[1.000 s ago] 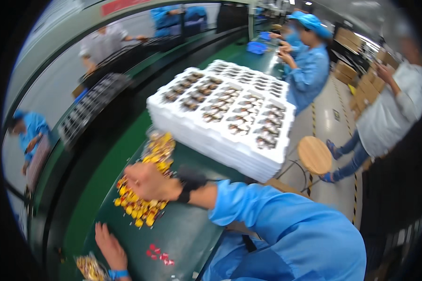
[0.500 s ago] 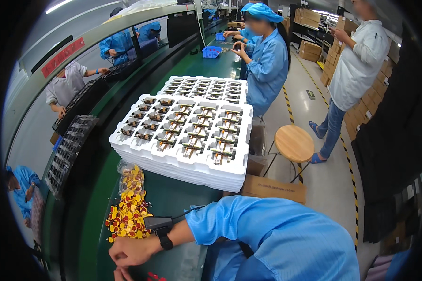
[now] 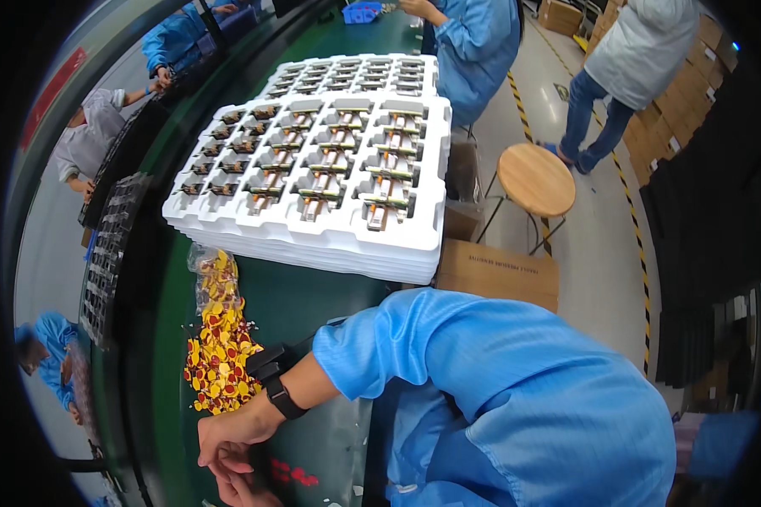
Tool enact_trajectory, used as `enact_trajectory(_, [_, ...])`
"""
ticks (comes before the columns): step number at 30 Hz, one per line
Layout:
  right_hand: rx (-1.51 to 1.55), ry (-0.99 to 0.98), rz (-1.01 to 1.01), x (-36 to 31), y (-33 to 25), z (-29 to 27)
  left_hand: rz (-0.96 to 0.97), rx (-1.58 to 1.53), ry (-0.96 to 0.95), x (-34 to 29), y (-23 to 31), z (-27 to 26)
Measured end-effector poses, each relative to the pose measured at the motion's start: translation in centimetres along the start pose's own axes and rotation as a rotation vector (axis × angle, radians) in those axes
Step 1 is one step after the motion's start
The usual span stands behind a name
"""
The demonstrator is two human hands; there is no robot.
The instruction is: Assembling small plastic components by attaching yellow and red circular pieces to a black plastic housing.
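Observation:
My right hand (image 3: 235, 435), with a dark watch on its wrist, is at the near edge of a heap of small yellow and dark-red flat pieces (image 3: 221, 372). Its fingers are curled in and pressed together. Just below, my left hand (image 3: 243, 492) meets it, fingers closed and partly cut off by the lower edge. Whatever sits between the fingertips is hidden or too small to make out. Beside the hands, several small red discs (image 3: 294, 475) lie on the green tabletop (image 3: 325, 452). The heap spills from a clear plastic bag (image 3: 214, 283).
Stacked white trays (image 3: 313, 245) holding small circuit-board assemblies stand beyond the heap, with another tray stack (image 3: 347, 63) behind. A wooden stool (image 3: 535, 179) and a cardboard box (image 3: 503, 275) are on the right. Co-workers stand or sit along the line; a blue bin (image 3: 362, 12) is at the far end.
The view has tilted down, so trays and people sit higher in the picture. More of my left hand shows; both hands stay together beside the heap, and more of the red discs is visible.

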State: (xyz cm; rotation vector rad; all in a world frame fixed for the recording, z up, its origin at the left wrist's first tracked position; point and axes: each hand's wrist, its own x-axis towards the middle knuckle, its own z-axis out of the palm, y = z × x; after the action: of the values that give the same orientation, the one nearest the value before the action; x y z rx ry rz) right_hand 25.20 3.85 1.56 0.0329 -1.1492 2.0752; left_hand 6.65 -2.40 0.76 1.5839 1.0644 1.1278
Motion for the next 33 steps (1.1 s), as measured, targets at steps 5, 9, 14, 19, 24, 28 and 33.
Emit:
enact_trajectory(5, [0.071,-0.026,0.021,0.5,0.5,-0.2,0.022,-0.078,0.100,0.1,0.2,0.2])
enact_trajectory(9, [0.071,-0.060,0.069,0.8,0.3,0.0,0.016,-0.174,0.077,1.3,-1.5,-2.1])
enact_trajectory(14, [0.100,-0.069,0.099,0.1,-0.1,-0.2,0.056,-0.261,0.057,2.0,-2.3,-2.0])
enact_trajectory(19, [0.066,-0.071,0.112,-0.4,-1.1,0.0,-0.025,-0.202,0.015,1.8,-1.4,-1.2])
enact_trajectory(24, [0.067,-0.066,0.142,-0.4,-1.3,0.4,-0.075,-0.293,-0.013,1.2,-0.6,-0.1])
enact_trajectory(28, [0.078,-0.099,0.099,0.3,-0.4,0.3,-0.117,-0.413,-0.019,-0.1,1.2,0.8])
enact_trajectory(33, [-0.084,-0.048,0.128,0.2,-0.1,-0.3,0.026,-0.350,-0.226,1.5,-1.0,-0.5])
